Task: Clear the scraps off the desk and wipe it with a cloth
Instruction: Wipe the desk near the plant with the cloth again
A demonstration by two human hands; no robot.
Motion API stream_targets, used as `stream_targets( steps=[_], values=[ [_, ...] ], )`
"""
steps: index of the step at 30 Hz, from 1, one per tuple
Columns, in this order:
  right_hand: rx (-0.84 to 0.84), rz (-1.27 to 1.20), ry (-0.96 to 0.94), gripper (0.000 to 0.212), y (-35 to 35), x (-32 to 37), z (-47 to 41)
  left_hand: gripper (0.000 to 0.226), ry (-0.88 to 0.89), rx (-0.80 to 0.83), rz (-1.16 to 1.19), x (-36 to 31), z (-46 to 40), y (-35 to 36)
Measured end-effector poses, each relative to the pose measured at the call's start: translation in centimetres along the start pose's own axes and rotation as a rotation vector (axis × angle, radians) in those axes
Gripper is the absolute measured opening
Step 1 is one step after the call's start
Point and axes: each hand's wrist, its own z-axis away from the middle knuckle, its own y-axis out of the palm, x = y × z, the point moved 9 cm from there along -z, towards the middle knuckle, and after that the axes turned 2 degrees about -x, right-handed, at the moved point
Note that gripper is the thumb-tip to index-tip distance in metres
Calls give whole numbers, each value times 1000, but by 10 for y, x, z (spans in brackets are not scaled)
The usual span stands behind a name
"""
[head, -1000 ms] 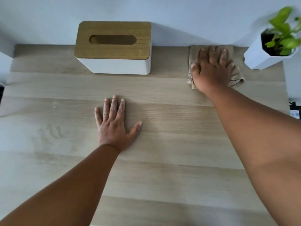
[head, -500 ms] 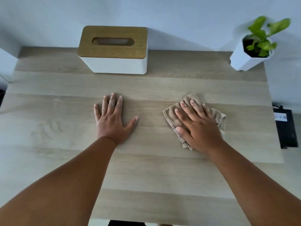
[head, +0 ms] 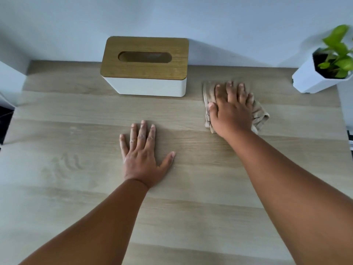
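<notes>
A crumpled beige cloth (head: 259,115) lies on the light wood desk (head: 76,115), right of the tissue box. My right hand (head: 232,109) presses flat on the cloth with straight fingers and covers most of it. Flat on the bare desk near the middle rests my left hand (head: 142,157), fingers spread, holding nothing. No scraps show on the desk surface.
A white tissue box with a wooden lid (head: 145,66) stands at the back against the wall. A white pot with a green plant (head: 321,73) sits at the back right corner. The desk's right edge runs close to the cloth.
My right hand has slid the cloth from the desk's middle back toward the wall, between the tissue box and the plant. My left hand has stayed in place.
</notes>
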Motion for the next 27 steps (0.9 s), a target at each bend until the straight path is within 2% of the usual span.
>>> stream_targets(
  steps=[8, 16, 21, 27],
  values=[
    [-18, -53, 34, 63, 2, 33, -62, 102, 4, 19, -11, 1, -1, 3],
    [-11, -38, -22, 60, 4, 36, -53, 102, -6, 28, -1, 2, -3, 1],
    [46, -18, -108, 54, 7, 35, 9, 100, -15, 23, 15, 3, -2, 0],
    [66, 29, -216, 57, 8, 27, 153, 97, -11, 25, 19, 1, -1, -1]
  ],
)
